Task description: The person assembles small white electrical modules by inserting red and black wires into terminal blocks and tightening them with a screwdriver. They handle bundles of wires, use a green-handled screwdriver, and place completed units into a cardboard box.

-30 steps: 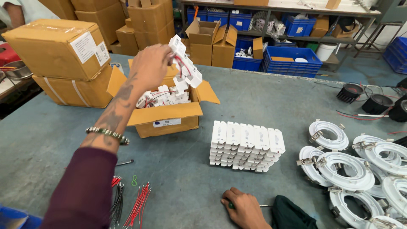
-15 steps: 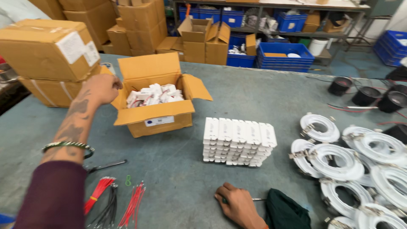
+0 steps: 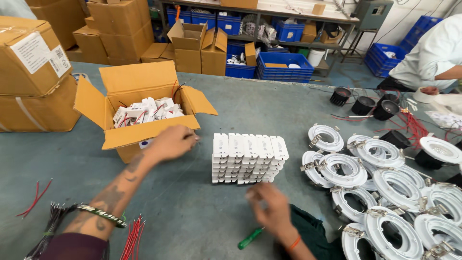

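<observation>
Head view:
Left hand: your left hand (image 3: 172, 142) lay at the front flap of the open cardboard box (image 3: 139, 103), fingers curled loosely; can't tell if it pinched anything.
Right hand: your right hand (image 3: 270, 207) was blurred, fingers half bent, just in front of the stack of white driver modules (image 3: 248, 158); grip unclear.
Box contents: more white modules with red wires (image 3: 144, 110).
Near right wrist: green-handled screwdriver (image 3: 250, 238) on the grey table (image 3: 192, 212).
Right of stack: white round lamp housings (image 3: 385, 188), piled.
Left edge: red and black wire bundles (image 3: 132, 238).
Far right: another person's white sleeve (image 3: 433, 53).
</observation>
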{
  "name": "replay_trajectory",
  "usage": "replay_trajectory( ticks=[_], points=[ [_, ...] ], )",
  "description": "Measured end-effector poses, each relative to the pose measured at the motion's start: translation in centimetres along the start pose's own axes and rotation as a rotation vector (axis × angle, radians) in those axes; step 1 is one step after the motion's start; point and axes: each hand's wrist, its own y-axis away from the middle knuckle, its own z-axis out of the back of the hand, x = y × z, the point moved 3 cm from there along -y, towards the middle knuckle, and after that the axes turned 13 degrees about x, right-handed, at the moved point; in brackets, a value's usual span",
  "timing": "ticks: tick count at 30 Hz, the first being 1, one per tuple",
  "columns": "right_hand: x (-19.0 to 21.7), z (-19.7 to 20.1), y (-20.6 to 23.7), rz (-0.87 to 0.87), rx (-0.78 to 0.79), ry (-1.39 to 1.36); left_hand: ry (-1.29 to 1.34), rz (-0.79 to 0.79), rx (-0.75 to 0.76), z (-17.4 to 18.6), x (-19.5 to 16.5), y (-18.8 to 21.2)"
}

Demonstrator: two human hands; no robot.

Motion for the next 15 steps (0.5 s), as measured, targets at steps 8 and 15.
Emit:
replay_trajectory(
  ticks=[8,15],
  points=[
    [-7.6,7.5,-6.6,-0.294,-0.089,0.002,0.453,0.204,0.025,-6.1,-1.0,-2.9],
    [-11.5,6.0,-7.2,-0.499,0.083,-0.127,0.554,0.244,0.036,-6.1,-2.6,-4.7]
  ],
)
